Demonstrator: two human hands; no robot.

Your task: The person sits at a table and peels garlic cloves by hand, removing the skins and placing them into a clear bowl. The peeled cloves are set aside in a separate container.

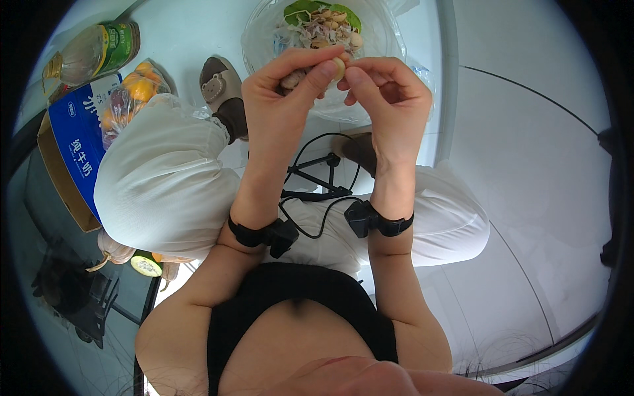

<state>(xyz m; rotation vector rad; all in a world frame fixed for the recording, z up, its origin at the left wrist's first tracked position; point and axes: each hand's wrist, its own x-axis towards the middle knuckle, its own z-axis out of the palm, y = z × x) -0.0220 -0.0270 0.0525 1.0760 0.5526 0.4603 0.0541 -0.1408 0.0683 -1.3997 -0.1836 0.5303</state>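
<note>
Held over a bin, a pale garlic clove (340,68) sits between the thumb and index finger of my left hand (273,94). That same hand also cradles what looks like part of a garlic bulb (293,80) under its curled fingers. My right hand (398,96) pinches at the clove's right edge with thumb and forefinger; its other fingers are curled and hold nothing visible. Below both hands is the bin lined with a clear plastic bag (384,32). Papery garlic skins (322,34), pale shell-like scraps and green leaves (299,12) lie inside it.
To the left are a large plastic bottle (81,54), a bag of orange fruit (136,91), a blue milk carton box (74,133) and squashes (115,247). A black metal stand (317,175) with a cable is between my legs. White cabinet panels (530,148) line the right.
</note>
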